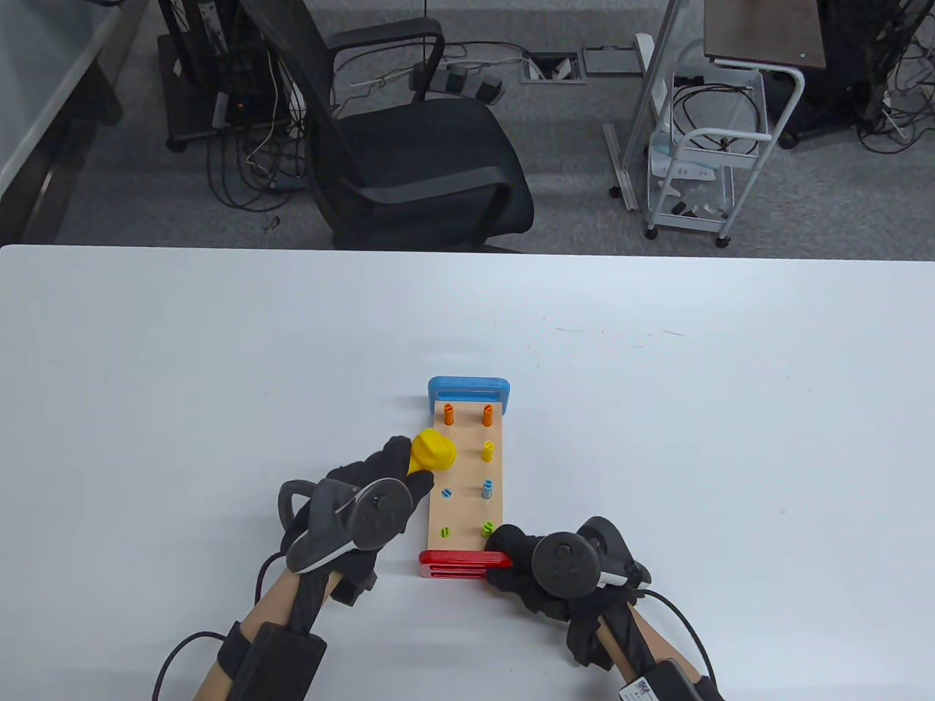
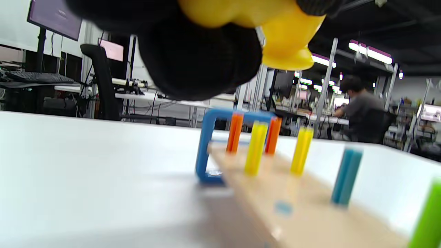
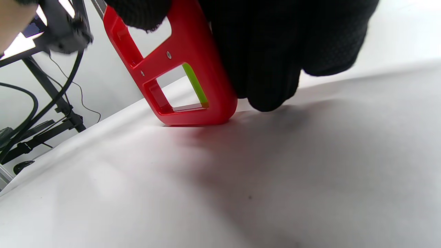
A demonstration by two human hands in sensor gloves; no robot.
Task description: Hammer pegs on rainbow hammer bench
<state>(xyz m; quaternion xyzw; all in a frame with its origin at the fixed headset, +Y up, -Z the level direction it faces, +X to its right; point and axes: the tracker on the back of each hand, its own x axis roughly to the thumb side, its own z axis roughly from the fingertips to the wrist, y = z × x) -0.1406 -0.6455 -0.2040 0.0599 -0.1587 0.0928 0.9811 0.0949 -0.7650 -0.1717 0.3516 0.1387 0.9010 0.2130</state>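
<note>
- Your left hand (image 1: 365, 496) is curled round the yellow hammer (image 1: 434, 450); its head sits over the left row of the bench, approx. above the left yellow peg (image 2: 255, 147). Wrist view shows the head raised above that peg, not touching it.
- Your right hand (image 1: 544, 566) grips the red end leg (image 1: 462, 564) at the bench's near right corner, fingers wrapped over it and down to the table; in the wrist view a fingertip (image 3: 272, 93) rests right beside the leg's foot. Looks like it's bracing the bench.
- The bench (image 1: 467, 478) lies mid-table, long axis running away from you: red leg near, blue end leg (image 1: 468, 390) far, wooden top between.
- Done, as I judge it: left blue peg (image 1: 446, 494) is flush w/ the board; left green peg (image 1: 445, 532) looks flush or nearly so. So approx. 2 of 8 driven.
- Left to do: both orange pegs (image 1: 467, 415) at the far end stand tall; right yellow peg (image 1: 488, 451) tall; right blue peg (image 1: 487, 489) tall; right green peg (image 1: 488, 527) tall, just by your right fingers. The left yellow one is also up, per the wrist view.
- Judgement: early in the task, approx. a quarter through. Next blow prob. lands on the left yellow one under the hammer.
- Watch the right green peg: it's very close to your bracing fingers.
</note>
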